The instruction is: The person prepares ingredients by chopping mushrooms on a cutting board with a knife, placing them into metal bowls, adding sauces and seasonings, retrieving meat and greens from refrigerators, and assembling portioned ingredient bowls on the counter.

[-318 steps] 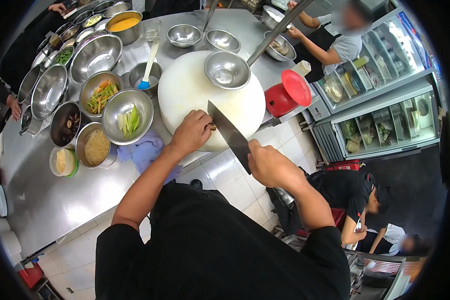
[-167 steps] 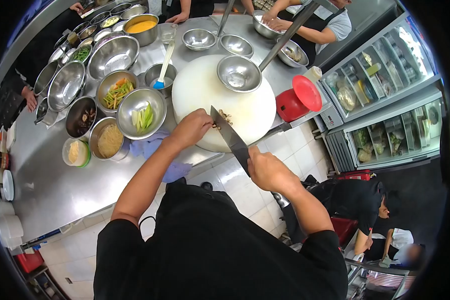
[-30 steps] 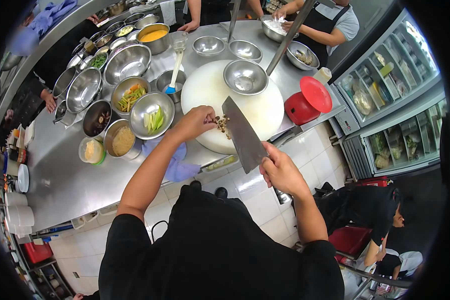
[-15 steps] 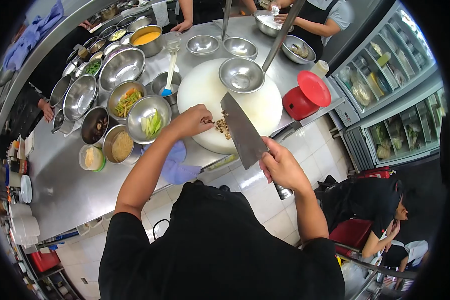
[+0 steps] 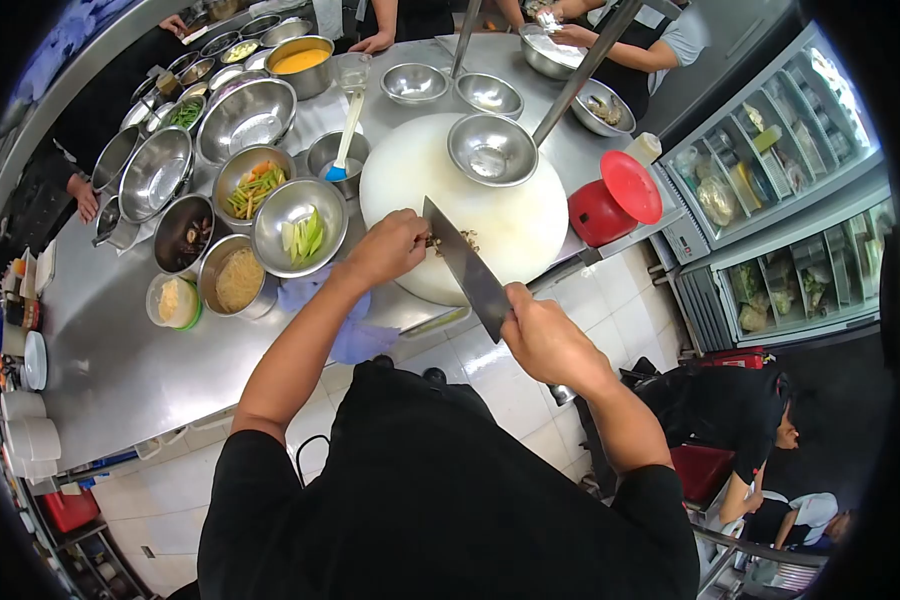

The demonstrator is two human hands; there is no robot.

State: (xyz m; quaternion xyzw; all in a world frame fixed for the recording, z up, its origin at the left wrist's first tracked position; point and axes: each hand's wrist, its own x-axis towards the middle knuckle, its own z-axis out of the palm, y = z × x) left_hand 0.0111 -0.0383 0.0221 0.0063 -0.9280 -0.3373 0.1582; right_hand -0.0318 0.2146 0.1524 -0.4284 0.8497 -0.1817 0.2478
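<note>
Gripping cleaver (image 5: 470, 272) in right hand (image 5: 553, 338), pinching brown food (image 5: 432, 241) in left hand (image 5: 390, 246). Apparently chopping partway, showing cut bits (image 5: 471, 240) on board (image 5: 525, 215), pinched remainder pending.

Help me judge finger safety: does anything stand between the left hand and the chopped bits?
The cleaver, held in the right hand, slants between the left hand and the bits beyond it. Nothing visible blocks the bits at the fingertips.

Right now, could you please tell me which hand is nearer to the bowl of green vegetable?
Left. The left hand is just right of the bowl of green vegetable, over the white board; the right hand, holding the cleaver, is farther off, beyond the board's near edge.
</note>
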